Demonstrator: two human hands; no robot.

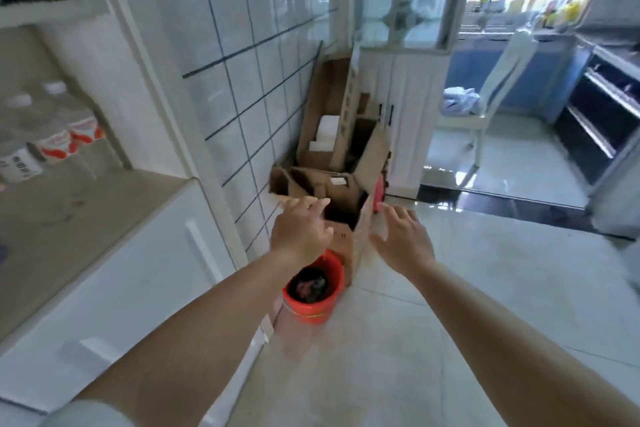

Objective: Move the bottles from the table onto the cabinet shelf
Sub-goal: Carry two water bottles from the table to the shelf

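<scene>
Several clear plastic bottles (52, 135) with white caps and red-and-white labels stand on the beige cabinet shelf (79, 218) at the far left, blurred. My left hand (299, 230) and my right hand (403, 236) are stretched out in front of me over the floor, well to the right of the shelf. Both hands hold nothing and their fingers are spread. No table is in view.
A red bucket (313, 291) sits on the floor below my left hand, beside open cardboard boxes (332, 163) against the tiled wall. Further back stand a white cabinet (408, 104) with a glass door and a white chair (485, 104). Pale floor tiles lie to the right.
</scene>
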